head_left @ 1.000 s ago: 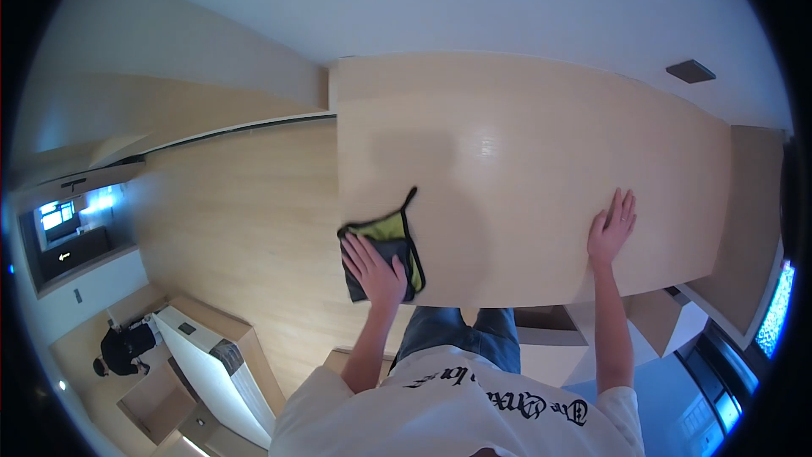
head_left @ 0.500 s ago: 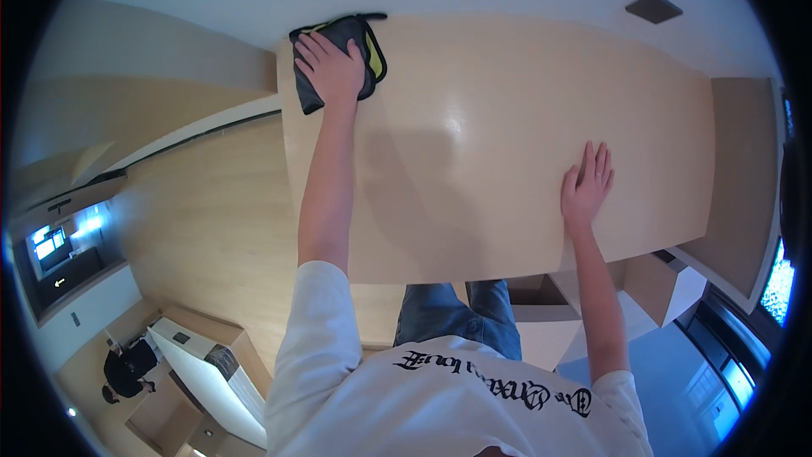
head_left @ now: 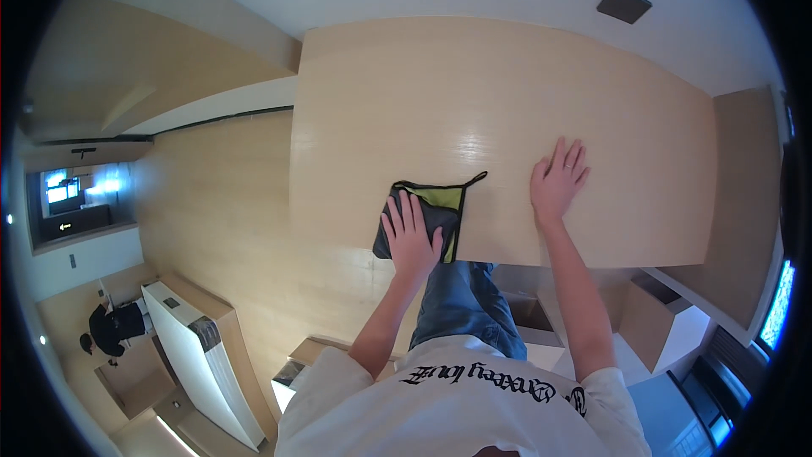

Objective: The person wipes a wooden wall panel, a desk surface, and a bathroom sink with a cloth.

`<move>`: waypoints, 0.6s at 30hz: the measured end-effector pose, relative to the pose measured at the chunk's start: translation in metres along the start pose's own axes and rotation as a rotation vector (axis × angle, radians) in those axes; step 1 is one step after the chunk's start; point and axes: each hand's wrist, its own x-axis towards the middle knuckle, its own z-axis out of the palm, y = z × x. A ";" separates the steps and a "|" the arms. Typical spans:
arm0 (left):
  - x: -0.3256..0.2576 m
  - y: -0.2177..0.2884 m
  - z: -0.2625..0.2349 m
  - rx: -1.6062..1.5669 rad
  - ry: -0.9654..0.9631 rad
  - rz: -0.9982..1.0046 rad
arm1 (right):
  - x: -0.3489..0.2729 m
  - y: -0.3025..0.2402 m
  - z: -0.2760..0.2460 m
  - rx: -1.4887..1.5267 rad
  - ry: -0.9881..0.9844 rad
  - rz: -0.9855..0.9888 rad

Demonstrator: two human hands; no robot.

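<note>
On tabletop (head_left: 355,118) near front edge, pressing grey-green cloth (head_left: 441,213) under unclenched left hand (head_left: 413,241), resting unclenched right hand (head_left: 556,192) flat

Tabletop (head_left: 381,101): pale wood, broad and flat, with a soft sheen near its middle; edges bowed by the lens.
Right end: bordered by an upright wooden panel (head_left: 744,203).
Cloth (head_left: 441,216): dark grey and yellow-green with black edging, lying left of centre and reaching the near edge; its hanging loop extends toward the far right.
Left hand (head_left: 412,241): laid flat over the cloth's grey part.
Right hand (head_left: 558,188): directly on the wood, right of centre, well apart from the cloth, fingers spread.
</note>
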 end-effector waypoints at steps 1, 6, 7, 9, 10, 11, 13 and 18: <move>0.008 0.003 0.001 -0.001 0.031 -0.002 | -0.001 -0.001 0.000 -0.002 0.002 0.001; 0.121 0.022 0.003 -0.005 0.163 0.043 | 0.003 0.005 -0.007 0.033 -0.006 0.032; 0.153 0.028 0.005 -0.007 0.182 0.043 | 0.003 0.008 -0.009 0.037 -0.017 0.041; 0.222 0.028 0.016 0.015 0.288 0.041 | -0.004 0.008 -0.012 0.029 -0.053 0.047; 0.255 0.026 0.022 0.058 0.330 0.021 | -0.005 0.005 -0.014 0.033 -0.044 0.026; 0.285 0.030 0.021 0.052 0.338 -0.014 | -0.002 0.003 -0.013 0.038 -0.024 0.007; 0.325 0.032 0.022 0.041 0.397 -0.059 | -0.002 -0.004 -0.017 0.052 -0.035 0.003; 0.262 0.063 0.022 -0.041 0.285 0.139 | 0.007 0.009 -0.020 0.061 -0.034 0.040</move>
